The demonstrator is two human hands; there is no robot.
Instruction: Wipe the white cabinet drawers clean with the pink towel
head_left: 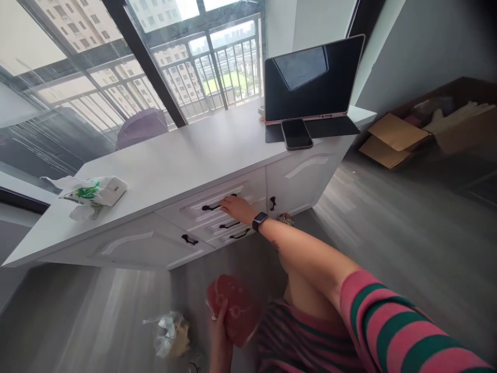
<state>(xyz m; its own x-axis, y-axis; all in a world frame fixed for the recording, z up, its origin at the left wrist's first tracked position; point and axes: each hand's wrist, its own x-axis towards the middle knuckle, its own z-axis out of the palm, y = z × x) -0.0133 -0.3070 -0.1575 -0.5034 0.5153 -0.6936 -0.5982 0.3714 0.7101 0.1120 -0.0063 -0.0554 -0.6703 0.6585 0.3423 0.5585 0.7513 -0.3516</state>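
Low in the view, my left hand [221,324] is closed on a red folded cloth [235,310] with a pale pattern. Its outline is slightly blurred, and my palm is hidden. My right hand [238,209], with a black watch [260,220] on the wrist, reaches across to the top drawer [194,206] of a white cabinet. Its fingers are curled over the black drawer handle [210,207]. The drawer looks closed. Two more drawer handles, a middle one [229,225] and a bottom one [239,234], sit below my right hand.
On the cabinet top [174,160] are a tissue pack [111,190], a tablet [310,83] on its stand and a phone [297,134]. A crumpled plastic bag [169,334] lies on the floor. An open cardboard box [399,137] stands at right. Behind the cabinet is a window.
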